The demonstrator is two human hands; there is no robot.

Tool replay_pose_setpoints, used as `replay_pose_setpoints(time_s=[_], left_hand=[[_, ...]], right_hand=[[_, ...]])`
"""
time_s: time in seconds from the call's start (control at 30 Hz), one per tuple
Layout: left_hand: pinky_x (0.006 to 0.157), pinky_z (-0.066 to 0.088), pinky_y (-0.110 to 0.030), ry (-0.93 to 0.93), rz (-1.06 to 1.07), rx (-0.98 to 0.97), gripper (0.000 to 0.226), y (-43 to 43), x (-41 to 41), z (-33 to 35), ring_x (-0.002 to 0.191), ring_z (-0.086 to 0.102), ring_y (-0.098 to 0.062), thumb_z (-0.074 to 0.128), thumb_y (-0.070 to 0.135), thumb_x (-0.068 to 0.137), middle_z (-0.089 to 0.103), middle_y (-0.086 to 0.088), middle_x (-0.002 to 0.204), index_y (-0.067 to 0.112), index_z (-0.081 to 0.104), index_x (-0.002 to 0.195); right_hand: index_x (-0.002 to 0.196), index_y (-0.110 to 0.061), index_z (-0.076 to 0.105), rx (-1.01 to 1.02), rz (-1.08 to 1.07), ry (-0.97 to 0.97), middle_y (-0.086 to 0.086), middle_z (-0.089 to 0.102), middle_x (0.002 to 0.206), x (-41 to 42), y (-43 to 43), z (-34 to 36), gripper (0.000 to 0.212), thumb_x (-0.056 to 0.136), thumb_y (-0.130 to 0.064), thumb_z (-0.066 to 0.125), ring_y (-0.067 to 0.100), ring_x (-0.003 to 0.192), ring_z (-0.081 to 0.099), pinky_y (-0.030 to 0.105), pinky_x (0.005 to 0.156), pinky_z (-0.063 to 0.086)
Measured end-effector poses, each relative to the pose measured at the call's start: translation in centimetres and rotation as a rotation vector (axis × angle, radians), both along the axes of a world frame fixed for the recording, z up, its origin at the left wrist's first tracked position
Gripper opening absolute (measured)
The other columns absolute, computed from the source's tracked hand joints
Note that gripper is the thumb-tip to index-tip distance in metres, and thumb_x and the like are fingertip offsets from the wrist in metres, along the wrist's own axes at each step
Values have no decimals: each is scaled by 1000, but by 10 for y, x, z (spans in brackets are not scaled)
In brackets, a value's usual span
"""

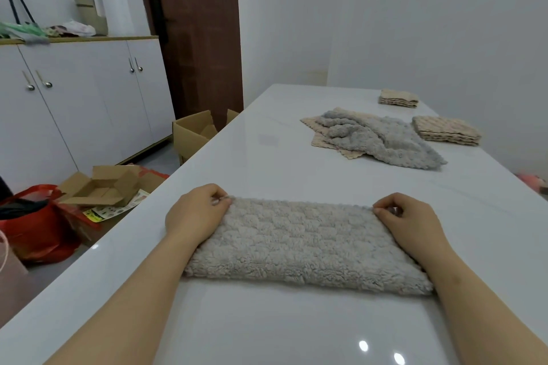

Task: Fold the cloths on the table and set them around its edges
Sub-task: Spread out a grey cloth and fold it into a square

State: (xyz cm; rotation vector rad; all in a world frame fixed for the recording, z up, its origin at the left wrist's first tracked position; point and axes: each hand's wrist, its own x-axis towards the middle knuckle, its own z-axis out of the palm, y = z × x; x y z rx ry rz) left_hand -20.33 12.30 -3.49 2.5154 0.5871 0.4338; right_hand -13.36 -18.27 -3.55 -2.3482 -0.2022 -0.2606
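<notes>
Grey cloth [305,243] folded on the surface [267,151], left hand [195,213] and right hand [412,222] pinching its far corners. Loose pile [379,139] at 1 o'clock, near stack [447,130] beside it, far stack [398,98] beyond.

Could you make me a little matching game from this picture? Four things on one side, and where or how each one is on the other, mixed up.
Things:
1. near grey cloth
2. far grey cloth
3. nearer beige stack
4. red bag

States:
A. on the floor
B. folded, by the table's right edge
C. crumpled, mid-table
D. pinched at its far corners by the left hand and right hand

Pairs: 1-D, 2-C, 3-B, 4-A
</notes>
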Motion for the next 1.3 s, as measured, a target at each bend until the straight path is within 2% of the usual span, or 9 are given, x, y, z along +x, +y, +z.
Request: replay_pose_setpoints(time_s=[0.23, 0.33, 0.4, 0.53, 0.8, 0.9, 1.03, 1.2, 1.3], left_hand=[[73, 45, -30, 5, -75, -240, 10, 9, -2, 3, 83, 58, -15, 62, 37, 85, 64, 6, 87, 27, 62, 85], [72, 40, -28, 106, -111, -141, 13, 6, -2, 4, 84, 54, -15, 57, 38, 88, 57, 6, 86, 30, 53, 97], [76, 42, -29, 138, -119, -73, 9, 3, -2, 5, 89, 53, -15, 51, 37, 91, 57, 7, 91, 29, 55, 95], [75, 44, -32, 26, -137, -97, 13, -1, -4, 7, 91, 55, -19, 48, 30, 94, 60, 4, 91, 25, 56, 85], [62, 41, -30, -280, -130, -495, 12, 1, -18, 11, 65, 54, -18, 52, 21, 93, 62, -4, 70, 27, 58, 84], [64, 42, -31, -260, -120, -504, 9, 2, -18, 9, 64, 54, -20, 52, 24, 93, 63, -4, 70, 26, 59, 86], [58, 38, -30, -197, -109, -550, 10, 4, -19, 9, 60, 49, -19, 61, 31, 88, 61, -5, 68, 22, 56, 85], [63, 40, -30, -252, -77, -451, 10, 3, -21, 12, 69, 54, -17, 64, 30, 85, 65, -3, 79, 24, 57, 81], [68, 42, -29, -329, -73, -433, 10, 1, -22, 17, 77, 57, -14, 63, 26, 86, 65, 2, 84, 27, 56, 80]], right_hand=[[72, -34, 53, -109, 31, 70, -14, 57, 75, 2, -1, 1, 19, 86, -23, 59, 29, 99, 54, 40, 86, 45], [90, -32, 51, -144, 35, 81, -17, 55, 75, 1, 1, 1, 7, 89, -29, 57, 29, 103, 52, 39, 88, 44], [86, -34, 52, -168, 38, 74, -11, 59, 80, 0, 1, 0, 6, 88, -31, 57, 29, 102, 53, 40, 88, 45], [71, -34, 55, -68, 49, 29, -10, 58, 76, -3, -1, 2, 17, 87, -28, 61, 22, 83, 55, 36, 76, 46], [86, -15, 55, 368, 169, 34, 0, 48, 61, -16, 5, 14, 6, 89, -17, 59, 3, 38, 34, 16, 42, 29], [90, -18, 60, 366, 232, 60, -1, 52, 66, -22, 7, 17, 4, 87, -16, 61, 0, 40, 39, 8, 39, 29], [84, -22, 62, 276, 232, 56, -6, 55, 73, -23, 7, 18, 11, 82, -13, 67, 6, 62, 48, 4, 50, 37], [78, -17, 60, 262, 164, -3, -3, 52, 64, -20, 6, 15, 9, 82, -18, 68, 9, 56, 43, 22, 53, 34], [76, -11, 58, 345, 163, -39, -4, 45, 56, -19, 7, 18, 14, 84, -19, 66, 2, 43, 37, 13, 45, 30]])
